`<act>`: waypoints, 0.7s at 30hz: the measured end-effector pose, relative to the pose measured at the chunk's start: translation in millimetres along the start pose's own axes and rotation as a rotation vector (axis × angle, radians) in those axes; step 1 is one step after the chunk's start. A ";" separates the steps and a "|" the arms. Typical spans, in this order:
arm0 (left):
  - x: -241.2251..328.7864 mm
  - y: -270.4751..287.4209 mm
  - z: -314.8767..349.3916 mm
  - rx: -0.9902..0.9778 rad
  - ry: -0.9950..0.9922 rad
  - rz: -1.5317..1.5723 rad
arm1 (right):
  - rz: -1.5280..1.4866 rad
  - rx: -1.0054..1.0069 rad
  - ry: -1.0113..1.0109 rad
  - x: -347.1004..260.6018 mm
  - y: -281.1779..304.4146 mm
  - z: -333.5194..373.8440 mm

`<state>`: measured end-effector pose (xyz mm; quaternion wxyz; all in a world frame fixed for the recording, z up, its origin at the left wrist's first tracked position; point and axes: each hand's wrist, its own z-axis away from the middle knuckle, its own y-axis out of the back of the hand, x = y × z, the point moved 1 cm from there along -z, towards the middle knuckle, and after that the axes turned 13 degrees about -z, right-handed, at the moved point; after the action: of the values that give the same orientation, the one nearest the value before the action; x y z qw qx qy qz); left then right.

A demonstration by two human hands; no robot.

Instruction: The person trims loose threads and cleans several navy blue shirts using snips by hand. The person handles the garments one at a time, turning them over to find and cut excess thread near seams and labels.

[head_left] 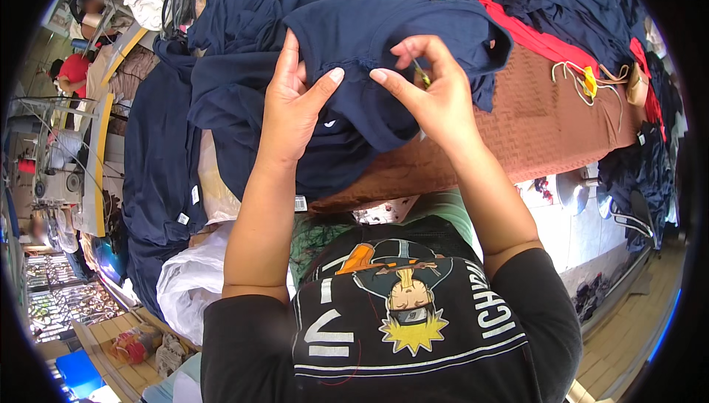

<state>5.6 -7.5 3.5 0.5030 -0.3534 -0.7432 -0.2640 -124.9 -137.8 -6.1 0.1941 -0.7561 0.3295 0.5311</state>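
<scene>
Head view, looking down over the chest onto a brown woven-textured table cover (532, 118).

1. Locate the dark navy cotton garment (369, 41), spread on the table cover, atop a pile of similar dark navy garments (244, 4) lying left of and beyond the cover.
2. Note left hand (292, 104): fingers flat and extended on the navy cloth, thumb spread toward the right, pressing a fold at the garment's near edge. Not closed around anything; pinning only.
3. Note right hand (436, 96): index finger stretched left toward the left thumb, thumb and remaining fingers curled closed on a small yellow-green tool (422, 76), likely a thread snip; blade mostly hidden, exact kind not certain.
4. Keep the seam taut between left thumb and right index finger; slack cloth probably risks a nick in the fabric.
5. Hold the tool tip parallel to the seam, clear of both thumbs.
6. Trim close to the stitch line, judged best in 1 short cut per loose thread.
7. Leave undisturbed the cream cord bundle with yellow tag (583, 82), resting on the right part of the table cover, and the red fabric strip (532, 33) along the cover's far edge.
8. Ignore the white plastic bag (196, 274), below the cover's left end, beside the left forearm.
</scene>
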 end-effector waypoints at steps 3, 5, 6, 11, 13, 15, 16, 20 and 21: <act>-1.6 -1.4 1.9 0.007 0.032 0.043 | 0.114 0.026 0.271 -8.7 -3.7 3.6; -3.5 -0.9 0.4 -0.008 0.054 0.061 | 0.214 -0.023 0.352 -11.1 -9.3 -2.2; -4.8 -0.4 0.0 -0.008 0.041 0.047 | 0.145 -0.074 0.321 -3.4 -10.2 -6.7; -10.7 -0.7 0.6 0.006 0.031 0.016 | -0.231 -0.082 0.066 8.2 4.9 -17.1; -9.8 -0.8 0.5 0.033 0.037 -0.028 | -0.300 -0.098 -0.007 6.5 10.0 -20.1; -3.6 -0.8 1.3 0.139 -0.015 -0.291 | -0.266 -0.108 -0.006 7.0 10.2 -19.0; 5.7 -1.6 2.7 0.229 -0.069 -0.529 | -0.247 -0.109 -0.007 7.8 11.4 -18.5; 51.1 -5.0 -10.4 0.271 -0.474 -0.996 | -0.231 -0.104 -0.004 6.3 13.3 -16.3; 54.8 -11.3 -13.1 0.135 -0.436 -0.920 | -0.239 -0.111 -0.004 6.5 12.5 -16.2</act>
<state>-9.3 -9.9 59.0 0.1900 -0.0035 -0.9247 -0.3298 -121.3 -159.0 -5.6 0.2146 -0.7986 0.2066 0.5229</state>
